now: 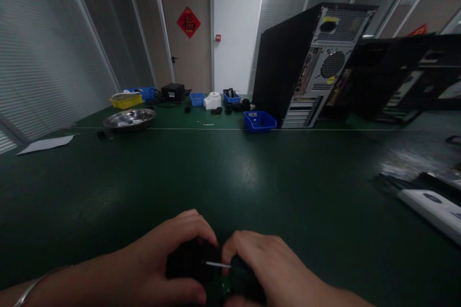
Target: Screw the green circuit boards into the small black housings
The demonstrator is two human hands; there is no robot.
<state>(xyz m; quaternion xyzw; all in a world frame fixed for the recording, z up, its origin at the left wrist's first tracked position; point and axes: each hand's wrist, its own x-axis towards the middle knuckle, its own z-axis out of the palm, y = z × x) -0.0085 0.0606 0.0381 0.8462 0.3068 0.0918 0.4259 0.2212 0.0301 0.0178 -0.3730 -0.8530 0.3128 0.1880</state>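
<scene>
At the bottom of the view, my left hand (173,254) curls its fingers and thumb around a black block-like part (189,259). Close beside it, my right hand (270,264) is closed on a dark rounded part (245,278). A thin silver rod (218,264) spans the small gap between the two parts. Below the rod, a bit of green with light specks (225,288) shows, possibly a circuit board. Shadow and my fingers hide most of both parts, so their exact kind is unclear.
Across the green table (216,168) stand a metal bowl (129,119), a yellow tray (126,100), a blue bin (260,121), a white vented housing (212,100) and a black computer tower (284,62). White paper (46,144) lies left; a white box (432,208) lies right.
</scene>
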